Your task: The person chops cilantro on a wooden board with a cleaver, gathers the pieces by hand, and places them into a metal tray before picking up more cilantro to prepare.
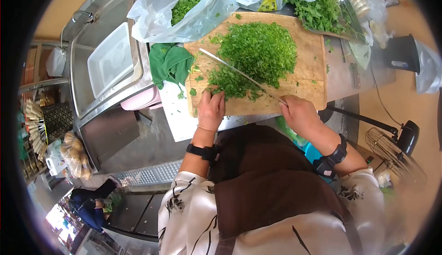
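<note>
Steel knife (239, 74) in right-hand grip (299, 114)

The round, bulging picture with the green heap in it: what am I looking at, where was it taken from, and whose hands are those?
The picture comes from a camera worn on a person's head, looking down, so it bends at the edges. The two hands are that person's own. The right hand holds a long knife by its handle; the blade lies across a heap of chopped green herbs. The left hand rests at the near edge of the heap. All this sits on a wooden cutting board. Beside it lie a green cloth and plastic bags with more greens. A metal sink is at the left.
</note>
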### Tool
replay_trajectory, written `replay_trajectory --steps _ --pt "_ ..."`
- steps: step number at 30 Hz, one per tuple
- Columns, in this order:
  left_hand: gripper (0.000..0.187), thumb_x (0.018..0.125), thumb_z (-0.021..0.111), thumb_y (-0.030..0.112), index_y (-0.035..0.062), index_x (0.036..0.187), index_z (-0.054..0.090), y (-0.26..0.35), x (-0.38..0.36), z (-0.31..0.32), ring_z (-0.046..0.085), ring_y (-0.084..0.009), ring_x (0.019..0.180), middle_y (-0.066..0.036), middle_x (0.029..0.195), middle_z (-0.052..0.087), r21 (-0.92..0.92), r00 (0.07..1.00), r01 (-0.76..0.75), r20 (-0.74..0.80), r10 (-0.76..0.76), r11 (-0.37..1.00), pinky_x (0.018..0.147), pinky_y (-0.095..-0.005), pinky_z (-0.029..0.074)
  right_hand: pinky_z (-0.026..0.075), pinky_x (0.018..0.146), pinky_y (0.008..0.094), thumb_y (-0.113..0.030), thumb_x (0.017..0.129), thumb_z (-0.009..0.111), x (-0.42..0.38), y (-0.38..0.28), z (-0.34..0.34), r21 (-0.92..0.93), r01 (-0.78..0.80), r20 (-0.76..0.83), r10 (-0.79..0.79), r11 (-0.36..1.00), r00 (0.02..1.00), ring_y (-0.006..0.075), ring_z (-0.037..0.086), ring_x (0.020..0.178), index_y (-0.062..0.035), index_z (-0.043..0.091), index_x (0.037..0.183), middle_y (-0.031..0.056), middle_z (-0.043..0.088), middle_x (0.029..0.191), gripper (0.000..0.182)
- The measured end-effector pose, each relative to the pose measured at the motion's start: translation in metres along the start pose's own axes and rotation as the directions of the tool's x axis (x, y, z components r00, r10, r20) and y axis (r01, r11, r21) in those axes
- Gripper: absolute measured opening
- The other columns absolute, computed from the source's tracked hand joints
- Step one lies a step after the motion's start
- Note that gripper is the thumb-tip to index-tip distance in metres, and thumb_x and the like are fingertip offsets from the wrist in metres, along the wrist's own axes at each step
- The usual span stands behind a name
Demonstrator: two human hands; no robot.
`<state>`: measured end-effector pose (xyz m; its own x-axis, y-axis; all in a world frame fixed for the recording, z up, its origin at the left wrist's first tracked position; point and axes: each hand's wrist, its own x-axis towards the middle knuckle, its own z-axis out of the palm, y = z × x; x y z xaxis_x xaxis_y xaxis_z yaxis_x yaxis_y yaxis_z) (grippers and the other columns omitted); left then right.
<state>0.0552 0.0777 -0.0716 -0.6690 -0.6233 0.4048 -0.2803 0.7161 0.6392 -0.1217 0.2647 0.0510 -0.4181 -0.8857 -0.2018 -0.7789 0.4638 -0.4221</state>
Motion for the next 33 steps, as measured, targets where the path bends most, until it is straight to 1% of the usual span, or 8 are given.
replay_trajectory --steps 2,7,13,14,17,26,32,33 --pt "0.011 0.076 0.071 0.004 0.0078 0.087 0.068 0.0 -0.003 0.0 0.059 -0.0325 0.081 -0.012 0.089 0.057 0.063 0.999 -0.04 0.007 0.039 0.997 0.071 -0.0424 0.049 0.051 0.067 0.0472 -0.015 0.09 0.056 0.006 0.01 0.013 -0.092 -0.073 0.095 0.082 0.993 0.992 0.0395 0.063 0.075 0.0007 0.061 0.098 0.0196 0.064 0.083 0.018" --pt "0.011 0.073 0.072 0.008 0.01 0.084 0.069 0.011 0.009 -0.012 0.055 -0.0317 0.094 -0.011 0.091 0.056 0.279 0.986 -0.138 -0.052 0.158 0.95 0.087 -0.0458 0.041 0.05 0.061 0.049 -0.013 0.089 0.052 0.007 0.004 0.005 -0.044 0.042 -0.038 -0.043 0.998 0.998 0.0401 0.063 0.066 0.0022 0.056 0.09 0.021 0.062 0.071 0.016" --pt "0.014 0.074 0.071 0.008 0.0101 0.088 0.068 0.002 -0.002 -0.003 0.055 -0.0314 0.091 -0.009 0.09 0.057 0.14 0.999 0.01 -0.032 -0.005 0.99 0.081 -0.0439 0.042 0.05 0.064 0.0488 -0.015 0.09 0.054 0.013 0.008 0.006 -0.096 -0.002 0.076 0.009 0.995 0.997 0.0408 0.062 0.071 0.0013 0.058 0.092 0.0213 0.063 0.078 0.017" --pt "0.015 0.075 0.071 0.008 0.0102 0.089 0.068 -0.003 -0.008 -0.001 0.055 -0.0317 0.09 -0.01 0.091 0.057 0.14 1.0 0.009 -0.018 -0.007 0.99 0.079 -0.043 0.043 0.05 0.066 0.0489 -0.016 0.09 0.056 0.012 0.005 0.004 -0.093 -0.011 0.105 0.021 0.996 0.994 0.0414 0.062 0.072 0.0013 0.059 0.094 0.0217 0.064 0.08 0.018" --pt "0.016 0.076 0.07 0.006 0.0096 0.091 0.067 -0.008 -0.012 -0.001 0.054 -0.0325 0.087 -0.011 0.092 0.056 0.136 1.0 0.002 0.01 -0.004 0.991 0.074 -0.0415 0.044 0.05 0.063 0.0489 -0.015 0.09 0.051 0.008 -0.002 0.011 -0.05 0.061 -0.023 -0.062 0.997 0.998 0.0395 0.063 0.068 -0.0002 0.057 0.084 0.0196 0.063 0.073 0.017" --pt "0.016 0.076 0.07 0.002 0.0058 0.09 0.067 -0.003 -0.011 -0.003 0.053 -0.0347 0.091 -0.015 0.098 0.055 0.117 0.996 -0.042 -0.076 0.051 0.992 0.076 -0.0423 0.045 0.05 0.063 0.0491 -0.014 0.09 0.051 0.008 0.0 0.016 -0.11 0.073 0.122 -0.059 0.991 0.991 0.0398 0.063 0.066 0.0 0.057 0.084 0.0202 0.063 0.07 0.017" --pt "0.016 0.077 0.068 0.002 0.0047 0.092 0.064 -0.008 -0.016 -0.004 0.058 -0.0338 0.092 -0.014 0.091 0.058 0.093 0.998 -0.053 -0.016 0.055 0.994 0.078 -0.0413 0.049 0.05 0.061 0.0485 -0.014 0.089 0.051 0.003 -0.009 0.009 -0.055 0.088 0.013 -0.087 0.995 0.996 0.0392 0.063 0.066 0.0008 0.056 0.087 0.0203 0.063 0.072 0.015" --pt "0.016 0.077 0.068 0.002 0.0047 0.093 0.063 -0.007 -0.015 -0.004 0.059 -0.0339 0.091 -0.014 0.091 0.058 0.099 0.997 -0.068 -0.033 0.072 0.993 0.078 -0.0414 0.049 0.05 0.062 0.0484 -0.014 0.09 0.051 0.002 -0.008 0.012 -0.076 0.067 0.075 -0.061 0.995 0.995 0.0391 0.063 0.067 0.0009 0.056 0.087 0.0206 0.063 0.073 0.016"
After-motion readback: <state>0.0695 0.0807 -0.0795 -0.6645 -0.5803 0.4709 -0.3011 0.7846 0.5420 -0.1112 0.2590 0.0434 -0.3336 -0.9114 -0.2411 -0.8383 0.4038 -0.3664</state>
